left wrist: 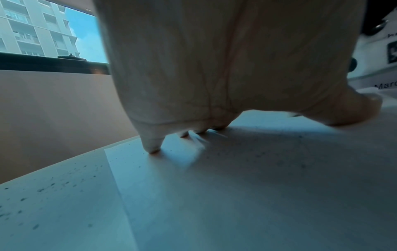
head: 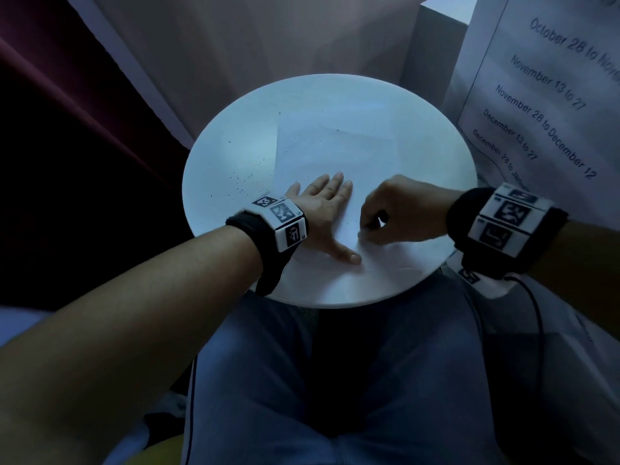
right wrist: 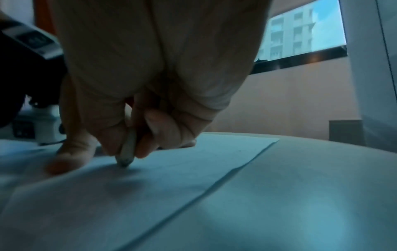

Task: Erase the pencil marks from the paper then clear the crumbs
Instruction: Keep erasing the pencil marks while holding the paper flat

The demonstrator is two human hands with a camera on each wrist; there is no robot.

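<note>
Right wrist view: right hand [right wrist: 150,81] pinches eraser [right wrist: 127,153] onto paper [right wrist: 171,178] — left hand [head: 322,209] pressed flat.

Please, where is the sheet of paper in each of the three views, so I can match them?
Head: the paper lies mid-table, its near part under both hands.
Left wrist: it fills the lower right, left edge running up from the bottom.
Right wrist: it crosses the lower left, right edge diagonal.
Shared landmark: the left hand's thumb, pressed flat on the sheet.
</note>
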